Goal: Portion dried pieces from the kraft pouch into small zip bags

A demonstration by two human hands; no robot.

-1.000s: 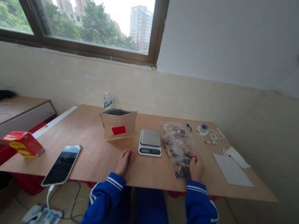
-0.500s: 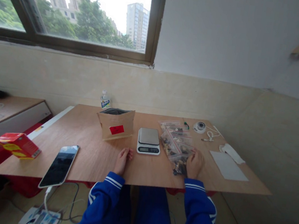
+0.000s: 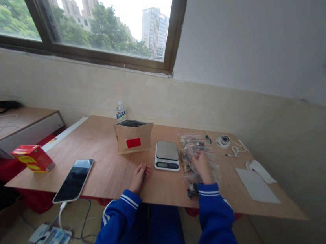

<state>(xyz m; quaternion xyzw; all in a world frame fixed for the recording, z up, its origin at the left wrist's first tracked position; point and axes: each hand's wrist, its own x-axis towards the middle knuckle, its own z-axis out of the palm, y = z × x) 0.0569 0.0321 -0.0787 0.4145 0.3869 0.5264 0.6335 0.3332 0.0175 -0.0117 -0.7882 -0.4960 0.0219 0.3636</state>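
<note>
Several clear zip bags (image 3: 187,161) holding small dark pieces are laid flat in an overlapping pile. The pile is found just right of the scale (image 3: 167,155), reaching to the table's (image 3: 100,169) near edge.

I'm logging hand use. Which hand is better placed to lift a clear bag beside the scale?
Right, probably. The right hand rests on the clear bags, just right of the scale; the left hand lies on the table, left of the scale.
</note>
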